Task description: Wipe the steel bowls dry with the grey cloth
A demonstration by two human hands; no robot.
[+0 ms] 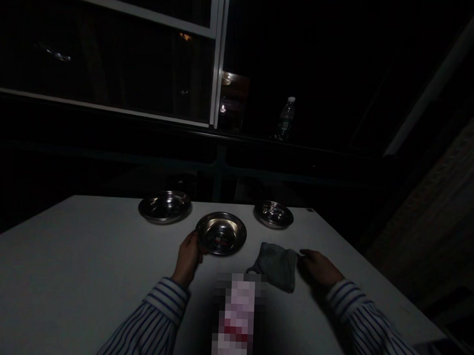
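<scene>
My left hand [188,256] grips the near left rim of the middle steel bowl [221,233] on the white table [82,260]. Over to the right, my right hand [318,267] pinches the right corner of a grey cloth [277,265] that lies crumpled on the table. Two more steel bowls stand further back: one at the left [165,206] and one at the right [273,214]. Both of my sleeves are striped.
A blurred pink and red object [237,317] stands on the table near me, between my arms. A plastic bottle [286,118] stands on a dark ledge behind the table. The room is dark, with window frames at the back.
</scene>
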